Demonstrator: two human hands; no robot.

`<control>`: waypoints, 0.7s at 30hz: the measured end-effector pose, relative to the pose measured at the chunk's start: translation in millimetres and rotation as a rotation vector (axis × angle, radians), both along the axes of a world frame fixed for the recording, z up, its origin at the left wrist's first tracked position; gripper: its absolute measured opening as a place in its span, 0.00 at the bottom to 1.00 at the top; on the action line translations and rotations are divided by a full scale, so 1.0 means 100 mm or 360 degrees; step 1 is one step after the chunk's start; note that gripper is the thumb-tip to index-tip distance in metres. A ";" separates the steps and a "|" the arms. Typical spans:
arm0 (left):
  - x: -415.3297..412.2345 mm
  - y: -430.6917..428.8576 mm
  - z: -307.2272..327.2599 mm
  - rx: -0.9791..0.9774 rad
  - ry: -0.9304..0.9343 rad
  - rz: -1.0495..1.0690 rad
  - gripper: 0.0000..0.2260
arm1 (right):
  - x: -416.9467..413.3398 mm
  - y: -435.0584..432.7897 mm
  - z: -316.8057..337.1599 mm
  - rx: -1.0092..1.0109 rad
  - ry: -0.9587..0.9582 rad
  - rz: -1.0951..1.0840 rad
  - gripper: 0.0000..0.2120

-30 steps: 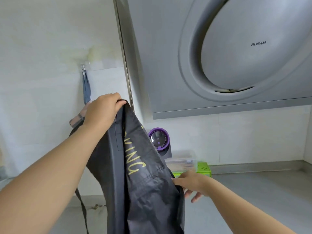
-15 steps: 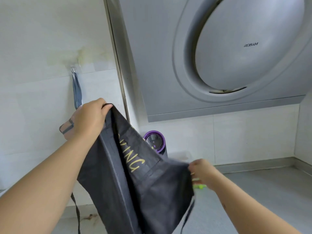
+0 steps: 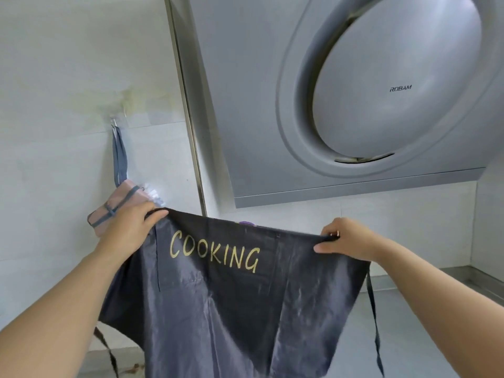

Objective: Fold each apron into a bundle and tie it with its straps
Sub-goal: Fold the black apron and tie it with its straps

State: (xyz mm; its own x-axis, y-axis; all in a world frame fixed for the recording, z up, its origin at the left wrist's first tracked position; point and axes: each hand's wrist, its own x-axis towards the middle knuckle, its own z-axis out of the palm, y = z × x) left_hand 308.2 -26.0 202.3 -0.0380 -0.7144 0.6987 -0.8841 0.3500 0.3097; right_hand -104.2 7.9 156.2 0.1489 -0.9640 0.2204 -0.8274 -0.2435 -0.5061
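Note:
A dark grey apron [image 3: 223, 304] with yellow "COOKING" lettering hangs spread out flat in front of me. My left hand [image 3: 128, 227] pinches its upper left corner and my right hand [image 3: 346, 238] pinches its upper right corner. Thin dark straps dangle from both sides, one strap [image 3: 373, 317] on the right and another at the lower left. Behind my left hand a pink apron bundle [image 3: 120, 205], tied with grey-blue straps, hangs from a wall hook [image 3: 114, 122].
A large grey range hood [image 3: 341, 105] with a round panel fills the upper right. White tiled wall lies to the left and behind. A grey countertop [image 3: 409, 323] runs below on the right. A purple object peeks just above the apron's top edge.
My right hand took hold of the apron's other top corner and pulled it to the right. The bunched apron has opened flat, showing the full lettering. My left hand dropped a little.

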 end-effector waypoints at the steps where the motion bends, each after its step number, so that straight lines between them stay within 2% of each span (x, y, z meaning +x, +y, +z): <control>1: -0.03 0.01 0.03 -0.0008 0.0005 -0.0024 0.10 | -0.03 -0.06 0.04 -0.0210 0.0171 -0.0176 0.08; 4: -0.17 0.07 0.16 -0.0185 0.0084 -0.0044 0.12 | -0.08 -0.17 0.18 -0.1329 0.0351 -0.0886 0.05; 5: -0.23 0.08 0.18 -0.0281 0.0102 -0.0055 0.11 | -0.07 -0.18 0.22 -0.1653 0.0361 -0.0958 0.03; 6: -0.29 0.09 0.19 -0.0285 0.0106 -0.0093 0.11 | -0.05 -0.18 0.25 -0.1781 0.0434 -0.0980 0.02; 7: -0.34 0.09 0.15 -0.0198 0.0085 -0.0175 0.11 | -0.05 -0.21 0.24 -0.1672 0.0600 -0.1003 0.02; 9: -0.42 0.08 -0.01 0.0034 -0.0045 -0.0362 0.12 | -0.06 -0.25 0.18 -0.1061 0.0996 -0.1059 0.05; 11: -0.41 0.05 -0.15 0.0145 -0.0136 -0.0414 0.12 | -0.10 -0.21 0.15 -0.0598 0.1194 -0.1076 0.08; 14: -0.39 0.08 -0.16 0.0196 -0.0226 -0.0373 0.12 | -0.15 -0.16 0.18 -0.0280 0.0953 -0.1022 0.11; 17: -0.42 0.07 -0.12 0.0067 -0.0299 -0.0390 0.13 | -0.08 -0.22 0.21 -0.0052 0.0585 -0.0917 0.11; 20: -0.49 0.09 -0.09 -0.0037 -0.0277 -0.0453 0.15 | -0.03 -0.27 0.06 -0.0084 -0.0009 -0.0792 0.12; 21: -0.50 0.10 -0.08 -0.0043 -0.0278 -0.0458 0.16 | -0.01 -0.24 0.01 -0.0108 -0.0063 -0.0740 0.15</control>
State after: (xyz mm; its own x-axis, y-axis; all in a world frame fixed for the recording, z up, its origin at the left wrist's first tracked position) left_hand 258.2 -16.3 194.3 -0.3563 -0.6383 0.6823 -0.7865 0.5991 0.1498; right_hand -104.8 -15.7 156.9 -0.3048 -0.9096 0.2823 -0.8369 0.1143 -0.5353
